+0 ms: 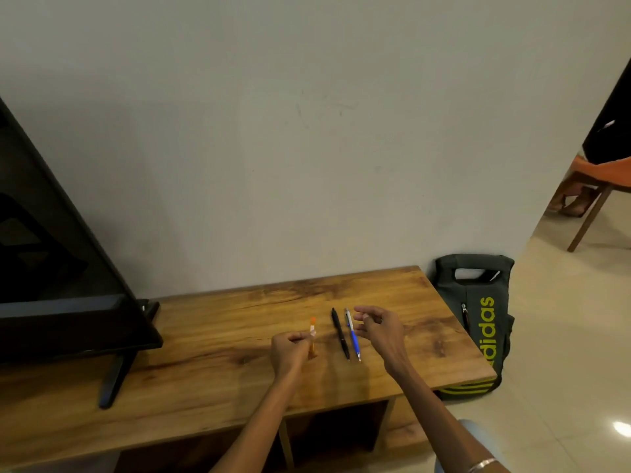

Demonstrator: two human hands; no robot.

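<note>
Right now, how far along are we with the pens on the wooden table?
Looks done: black pen and blue pen lie side by side on the table. In hand: left grip pinches the orange pen, apart from them. Left, probably: laying it alongside; right grip hovers empty by the blue pen.

The orange pen [312,346] has a pale, whitish part near its top. The black pen [340,334] is of one colour, and the blue pen [353,336] is blue below and white above. The table [222,377] is warm brown wood with dark grain streaks. The backpack [474,295] is dark grey with yellow-green letters and stripes. The television [51,261] is black, the wall [307,131] pale grey, the floor [563,336] cream
</note>
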